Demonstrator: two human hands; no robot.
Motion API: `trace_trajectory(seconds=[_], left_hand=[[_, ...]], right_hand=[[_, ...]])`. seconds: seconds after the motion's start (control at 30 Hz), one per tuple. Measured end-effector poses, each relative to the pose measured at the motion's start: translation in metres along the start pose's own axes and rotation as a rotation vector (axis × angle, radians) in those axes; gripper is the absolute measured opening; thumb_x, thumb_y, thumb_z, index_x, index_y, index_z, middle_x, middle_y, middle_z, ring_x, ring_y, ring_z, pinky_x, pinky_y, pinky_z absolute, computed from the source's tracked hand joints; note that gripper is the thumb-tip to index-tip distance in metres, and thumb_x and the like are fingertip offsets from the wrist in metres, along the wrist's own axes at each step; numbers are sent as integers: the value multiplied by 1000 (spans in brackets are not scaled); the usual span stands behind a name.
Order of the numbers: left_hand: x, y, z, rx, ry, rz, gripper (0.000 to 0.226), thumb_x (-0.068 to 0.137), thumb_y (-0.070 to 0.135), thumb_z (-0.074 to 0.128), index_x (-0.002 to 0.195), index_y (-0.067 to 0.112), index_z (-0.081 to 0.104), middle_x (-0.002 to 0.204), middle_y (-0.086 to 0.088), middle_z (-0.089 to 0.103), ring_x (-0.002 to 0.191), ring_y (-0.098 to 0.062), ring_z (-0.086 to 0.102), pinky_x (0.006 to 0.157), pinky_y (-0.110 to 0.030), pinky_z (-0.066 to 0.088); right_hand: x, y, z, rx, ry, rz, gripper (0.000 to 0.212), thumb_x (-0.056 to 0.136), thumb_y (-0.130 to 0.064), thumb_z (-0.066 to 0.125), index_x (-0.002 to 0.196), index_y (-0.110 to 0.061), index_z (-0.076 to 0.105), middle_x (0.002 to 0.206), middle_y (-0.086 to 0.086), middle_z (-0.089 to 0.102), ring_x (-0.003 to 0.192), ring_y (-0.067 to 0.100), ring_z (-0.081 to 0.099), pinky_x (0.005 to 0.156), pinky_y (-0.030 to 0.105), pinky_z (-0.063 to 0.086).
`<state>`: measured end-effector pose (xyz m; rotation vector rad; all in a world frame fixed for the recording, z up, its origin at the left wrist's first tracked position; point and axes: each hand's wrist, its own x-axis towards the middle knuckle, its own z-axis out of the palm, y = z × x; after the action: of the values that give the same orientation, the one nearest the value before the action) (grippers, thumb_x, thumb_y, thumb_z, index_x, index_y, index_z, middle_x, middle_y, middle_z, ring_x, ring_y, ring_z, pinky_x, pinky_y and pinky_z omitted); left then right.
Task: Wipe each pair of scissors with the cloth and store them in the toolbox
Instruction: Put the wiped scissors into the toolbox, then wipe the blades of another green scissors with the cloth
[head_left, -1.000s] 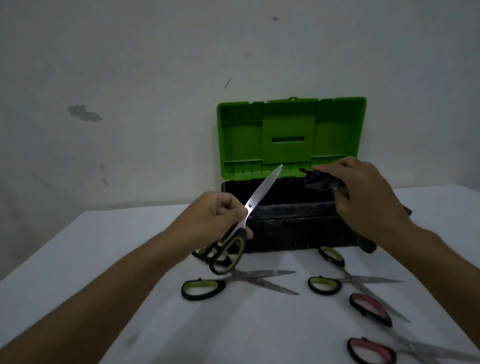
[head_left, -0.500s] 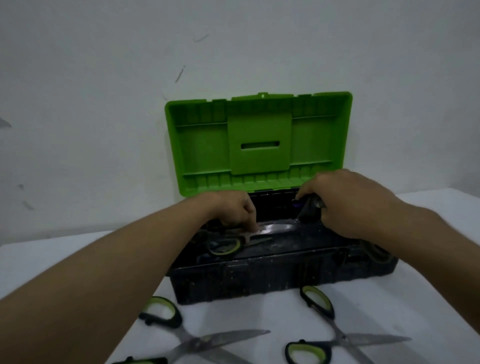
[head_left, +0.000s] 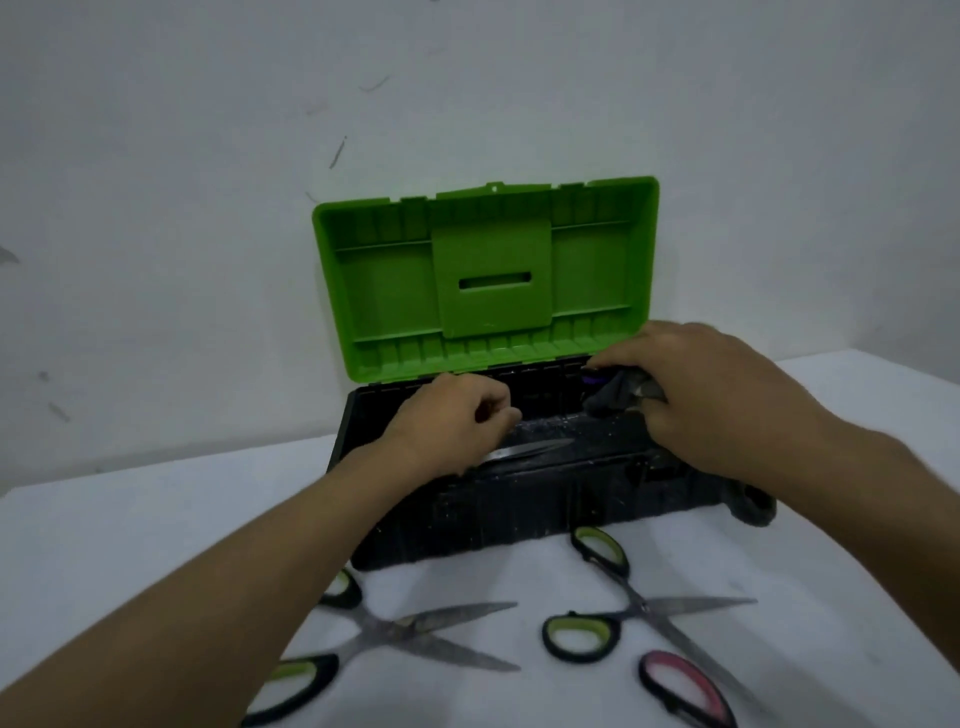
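- While the stored scissors (head_left: 524, 451) lie inside the black toolbox (head_left: 519, 514), blades pointing toward three o'clock, the left hand (head_left: 452, 421) is seen over their handle end with fingers loosely curled; whether the handles are gripped cannot be told, since the hand hides them.
- The release is best made only once the pair is felt lying flat on the box floor, and the hand is best lifted straight up, clear of the blades.
- At six o'clock from the box, two green-handled scissors (head_left: 415, 636) and (head_left: 631, 605) are left open on the white table (head_left: 130, 535), with a pink-handled pair (head_left: 685, 688) at about five o'clock; closed blades and a handle grip are advised for the next pick.
- At three o'clock from the left hand, the dark cloth (head_left: 613, 397) is pinched in the curled fingers of the right hand (head_left: 727, 400), over the box's right end.
- The cloth is best kept bunched in that hand, so it cannot fall into the box.
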<state>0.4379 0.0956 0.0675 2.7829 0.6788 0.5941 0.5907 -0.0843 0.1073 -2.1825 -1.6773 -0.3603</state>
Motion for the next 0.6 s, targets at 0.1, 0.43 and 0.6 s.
trace_trajectory(seconds=[0.1,0.43,0.6], left_hand=[[-38,27,4,-23,35,43,53,97,47,49,54,15,49,57,-3,54,50,-23,50,50,-33,41],[-112,73,41,269,42,173,42,90,56,44,116,28,62,120,9,55,120,-19,41,89,-34,32],[-111,89,54,297,-168,162,32,92,47,48,117,29,59,118,8,56,110,-18,46,82,-33,30]], right_hand=[[-36,-4,-7,56,33,5,61,82,-3,52,132,-38,56,108,-8,54,104,22,51,84,41,48],[-123,1,22,129,52,120,59,81,-1,53,132,-33,58,114,-4,58,104,22,53,83,36,49],[-139,11,38,155,113,144,60,82,1,55,132,-31,58,114,-6,57,99,18,49,77,25,41]])
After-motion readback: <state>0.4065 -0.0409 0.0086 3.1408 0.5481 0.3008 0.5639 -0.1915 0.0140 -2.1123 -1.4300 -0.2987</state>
